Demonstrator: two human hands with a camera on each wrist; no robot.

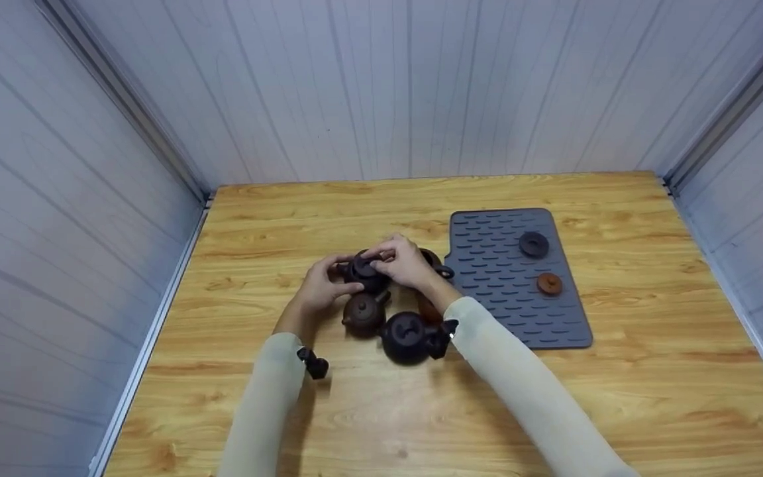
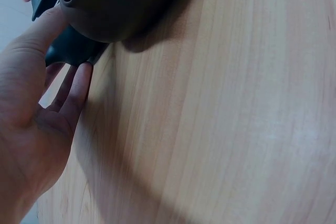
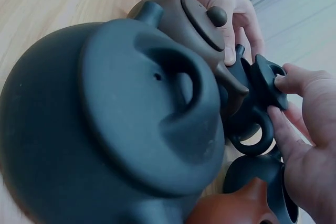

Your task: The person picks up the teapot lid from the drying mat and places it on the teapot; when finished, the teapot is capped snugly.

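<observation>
A small black teapot [image 1: 373, 283] stands at the far left of a cluster of teapots. My left hand [image 1: 320, 285] grips its body from the left, thumb on the near side, fingers low on the far side. With thumb and fingertips, my right hand [image 1: 403, 263] pinches a black lid [image 3: 266, 81] at the top of that pot; whether it is fully seated I cannot tell. The pot's looped handle [image 3: 261, 142] points towards the right wrist camera. Close to my left thumb sits a brown teapot [image 1: 363, 314] with its lid on.
Nearer me is a larger black lidded teapot [image 1: 403, 339]. Partly under my right forearm are a reddish-brown pot [image 3: 231, 209] and a dark pot [image 3: 251, 174] with its mouth uncovered. On the right, a grey mat [image 1: 497, 265] bears a black lid [image 1: 534, 245] and an orange-brown lid [image 1: 549, 284].
</observation>
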